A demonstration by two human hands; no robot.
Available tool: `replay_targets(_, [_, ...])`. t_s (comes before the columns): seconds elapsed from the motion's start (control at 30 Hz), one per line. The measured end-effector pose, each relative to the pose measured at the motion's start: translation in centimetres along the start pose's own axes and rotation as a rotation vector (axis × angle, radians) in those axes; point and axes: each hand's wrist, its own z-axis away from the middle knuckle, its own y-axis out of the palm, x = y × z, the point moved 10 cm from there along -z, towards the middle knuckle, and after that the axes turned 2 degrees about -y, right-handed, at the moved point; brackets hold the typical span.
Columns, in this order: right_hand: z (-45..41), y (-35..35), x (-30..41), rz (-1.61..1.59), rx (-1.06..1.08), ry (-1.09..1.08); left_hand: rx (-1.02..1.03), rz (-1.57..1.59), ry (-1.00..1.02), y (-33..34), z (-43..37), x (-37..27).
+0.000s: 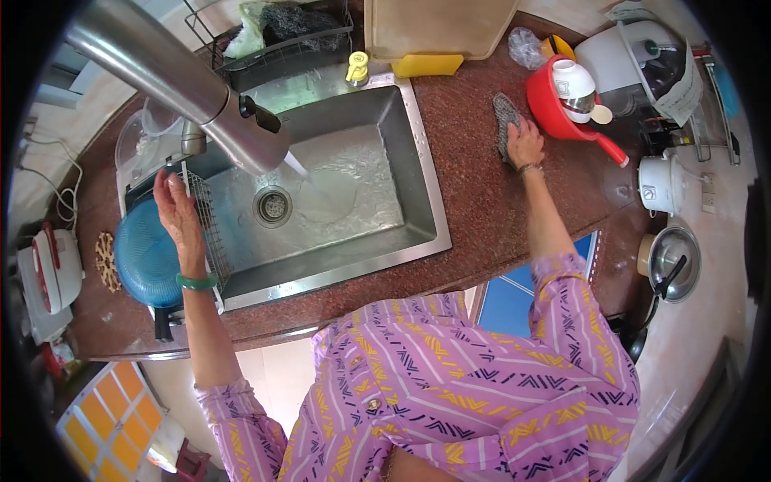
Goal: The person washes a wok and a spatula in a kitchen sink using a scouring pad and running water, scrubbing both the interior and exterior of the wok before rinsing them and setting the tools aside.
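Note:
Water runs from the metal faucet [253, 138] into the stainless steel sink [361, 181]. My right hand [526, 143] rests on a grey cloth [505, 117] that lies on the reddish stone counter [476, 199], right of the sink. Close beyond it stands a red pan [545, 108] holding a white bowl [572, 81] and other dishes. My left hand [176, 208], fingers raised, is over the sink's left end, beside a wire rack [208, 223] and a blue pan [144, 253]. Nothing shows in its fingers.
Behind the sink are a yellow-capped bottle [357, 67], a yellow sponge or cloth [427, 65], a tan board [437, 27] and a wire basket [295, 51]. A white rice cooker [658, 184] and a metal bowl [674, 265] sit at right. A wooden trivet [107, 262] lies left.

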Motion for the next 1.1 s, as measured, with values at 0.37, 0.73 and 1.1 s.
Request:
replay_targets(0.37, [3.0,-3.8,22.4,-0.455,-0.218,-0.435,0.047,0.083,0.113,1.0,-1.5,1.0])
replay_targets(0.73, [8.4,-8.8,36.3,-1.093,-0.085,-0.766,0.064,-0.069,0.185,1.1,-3.9,-2.5])
replay_targets(1.1, [8.5,-2.4,49.1,-0.440,0.031,-1.048,0.152,0.020,0.110,1.3,-4.1,-2.5])
